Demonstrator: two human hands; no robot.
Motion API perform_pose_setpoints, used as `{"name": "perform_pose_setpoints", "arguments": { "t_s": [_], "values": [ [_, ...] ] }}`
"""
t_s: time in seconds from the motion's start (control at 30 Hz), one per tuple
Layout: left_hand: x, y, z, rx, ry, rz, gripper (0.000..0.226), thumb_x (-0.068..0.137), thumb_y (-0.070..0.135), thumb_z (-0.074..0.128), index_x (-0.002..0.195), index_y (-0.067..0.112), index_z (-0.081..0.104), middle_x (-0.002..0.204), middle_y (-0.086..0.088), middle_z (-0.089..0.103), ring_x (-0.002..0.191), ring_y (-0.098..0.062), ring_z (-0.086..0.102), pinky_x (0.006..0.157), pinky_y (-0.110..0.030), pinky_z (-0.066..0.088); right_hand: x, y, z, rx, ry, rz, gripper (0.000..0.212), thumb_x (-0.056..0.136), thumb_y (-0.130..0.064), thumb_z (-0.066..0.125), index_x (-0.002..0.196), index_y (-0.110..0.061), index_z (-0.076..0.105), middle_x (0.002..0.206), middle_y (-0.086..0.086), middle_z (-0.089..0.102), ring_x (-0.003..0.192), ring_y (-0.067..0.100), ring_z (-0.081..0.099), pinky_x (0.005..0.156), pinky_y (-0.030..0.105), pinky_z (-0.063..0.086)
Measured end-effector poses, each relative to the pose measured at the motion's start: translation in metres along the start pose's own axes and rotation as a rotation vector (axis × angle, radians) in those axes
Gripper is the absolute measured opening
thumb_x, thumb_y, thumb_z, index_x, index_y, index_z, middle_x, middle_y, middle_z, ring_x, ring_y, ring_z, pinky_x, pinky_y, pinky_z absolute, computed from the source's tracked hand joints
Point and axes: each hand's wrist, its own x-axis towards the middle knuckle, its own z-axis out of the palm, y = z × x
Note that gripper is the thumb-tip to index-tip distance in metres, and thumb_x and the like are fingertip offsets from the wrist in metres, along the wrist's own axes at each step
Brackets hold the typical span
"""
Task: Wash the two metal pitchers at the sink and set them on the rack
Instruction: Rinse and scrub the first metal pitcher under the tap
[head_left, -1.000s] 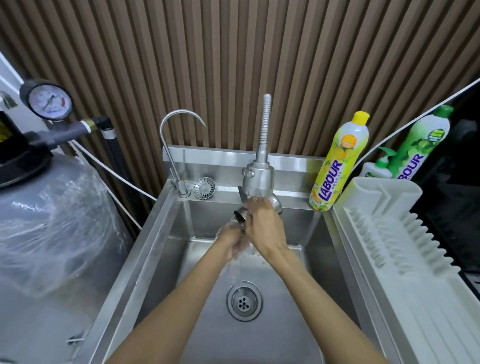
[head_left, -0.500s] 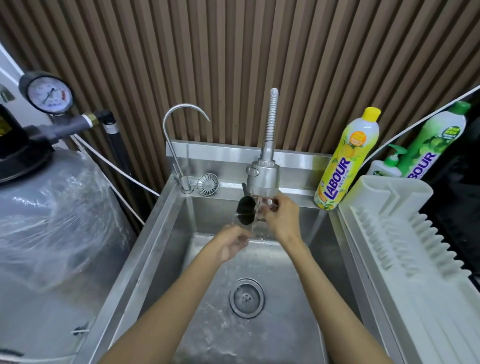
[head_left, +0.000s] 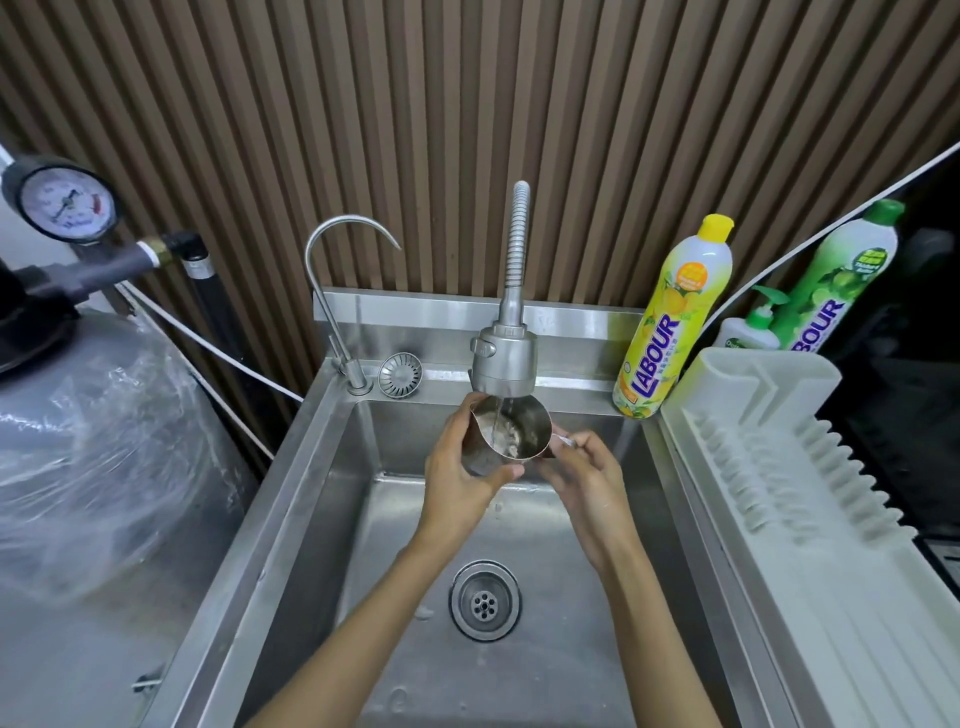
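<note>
Left hand (head_left: 457, 480) now round upright pitcher (head_left: 531, 432)

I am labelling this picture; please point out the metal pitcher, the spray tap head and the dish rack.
metal pitcher (head_left: 529, 423), head view, on its inner wall.
spray tap head (head_left: 504, 364), head view, on its grey body.
dish rack (head_left: 831, 597), head view, on its grooved surface.

small steel pitcher (head_left: 511, 434) under flexible-neck spray tap (head_left: 504, 358), above stainless sink basin (head_left: 332, 519); left hand (head_left: 457, 483) on its left side, right hand (head_left: 587, 478) on its right (handle side); white plastic rack (head_left: 831, 597) right of sink, yellow-capped soap bottle (head_left: 670, 322) on ledge between tap and rack.
</note>
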Motion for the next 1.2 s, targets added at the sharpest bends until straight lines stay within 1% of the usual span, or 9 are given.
{"name": "perform_pose_setpoints", "arguments": {
  "t_s": [0.2, 0.33, 0.4, 0.5, 0.7, 0.8, 0.9, 1.03, 1.2],
  "values": [
    [-0.002, 0.018, -0.010, 0.163, 0.038, 0.021, 0.089, 0.055, 0.035, 0.086, 0.133, 0.025, 0.044, 0.117, 0.010, 0.054, 0.109, -0.004, 0.052, 0.097, -0.019, 0.041, -0.006, -0.008, 0.007, -0.160, 0.035, 0.006, 0.012, 0.090, -0.014, 0.057, 0.084, -0.005, 0.052, 0.076, 0.009, 0.067, 0.081, 0.024, 0.068, 0.079, 0.037, 0.059],
    [-0.009, 0.023, -0.009, 0.167, 0.056, -0.067, 0.064, 0.049, 0.062, 0.076, 0.104, 0.031, 0.063, 0.094, 0.013, 0.072, 0.090, 0.001, 0.066, 0.085, -0.020, 0.051, -0.005, -0.027, 0.009, -0.486, 0.187, 0.064, 0.023, 0.084, -0.025, 0.066, 0.076, -0.005, 0.057, 0.077, 0.013, 0.067, 0.065, 0.020, 0.066, 0.059, 0.036, 0.060],
    [-0.011, 0.020, -0.003, 0.014, -0.003, -0.188, 0.056, 0.050, 0.054, 0.081, 0.096, 0.026, 0.067, 0.090, 0.008, 0.075, 0.087, -0.002, 0.069, 0.084, -0.025, 0.054, -0.006, -0.042, 0.012, -0.773, 0.249, -0.039, 0.028, 0.080, -0.033, 0.069, 0.066, -0.012, 0.055, 0.075, 0.012, 0.066, 0.068, 0.027, 0.066, 0.066, 0.045, 0.058],
    [-0.006, 0.020, 0.009, -0.236, -0.053, -0.287, 0.043, 0.062, 0.016, 0.083, 0.099, 0.018, 0.060, 0.107, -0.006, 0.070, 0.089, -0.001, 0.067, 0.078, -0.014, 0.051, -0.009, -0.058, 0.021, -1.042, 0.277, -0.210, 0.026, 0.082, -0.031, 0.065, 0.068, -0.015, 0.050, 0.071, 0.005, 0.063, 0.077, 0.029, 0.060, 0.074, 0.037, 0.049],
    [0.013, 0.028, 0.008, -0.267, 0.048, -0.081, 0.077, 0.058, -0.013, 0.078, 0.118, 0.021, 0.044, 0.111, 0.008, 0.062, 0.098, 0.003, 0.060, 0.086, -0.014, 0.046, -0.003, -0.037, 0.021, -0.481, 0.080, -0.205, 0.012, 0.090, -0.010, 0.058, 0.083, -0.020, 0.057, 0.103, -0.007, 0.067, 0.092, 0.006, 0.060, 0.083, 0.014, 0.045],
    [0.009, 0.037, -0.005, -0.044, 0.110, 0.074, 0.082, 0.053, 0.001, 0.081, 0.112, 0.046, 0.045, 0.111, 0.027, 0.058, 0.104, 0.005, 0.056, 0.089, -0.009, 0.040, 0.003, -0.019, 0.022, -0.173, -0.068, -0.071, 0.014, 0.092, -0.007, 0.053, 0.079, -0.012, 0.050, 0.117, 0.007, 0.063, 0.101, 0.017, 0.060, 0.097, 0.033, 0.046],
    [-0.001, 0.045, -0.014, 0.182, 0.169, 0.172, 0.079, 0.054, 0.018, 0.084, 0.114, 0.049, 0.042, 0.113, 0.031, 0.048, 0.108, -0.002, 0.046, 0.094, -0.010, 0.034, 0.002, -0.010, 0.024, 0.074, -0.161, 0.044, 0.012, 0.091, -0.007, 0.050, 0.080, -0.007, 0.047, 0.104, 0.021, 0.059, 0.092, 0.028, 0.060, 0.092, 0.037, 0.052],
    [-0.010, 0.048, -0.014, 0.407, 0.275, 0.099, 0.088, 0.046, 0.067, 0.064, 0.123, 0.025, 0.055, 0.103, 0.018, 0.048, 0.097, -0.008, 0.038, 0.083, -0.016, 0.033, -0.006, -0.013, 0.020, -0.117, -0.103, 0.114, 0.015, 0.093, -0.017, 0.052, 0.082, -0.006, 0.052, 0.087, 0.019, 0.062, 0.085, 0.030, 0.063, 0.073, 0.034, 0.059],
    [-0.015, 0.041, -0.002, 0.325, 0.183, -0.096, 0.075, 0.057, 0.057, 0.077, 0.115, 0.014, 0.057, 0.104, 0.003, 0.062, 0.101, -0.015, 0.059, 0.091, -0.024, 0.045, -0.008, -0.043, 0.014, -0.602, 0.130, -0.003, 0.019, 0.084, -0.027, 0.066, 0.072, -0.014, 0.059, 0.073, 0.008, 0.068, 0.068, 0.021, 0.068, 0.060, 0.038, 0.060]
  ]
}}
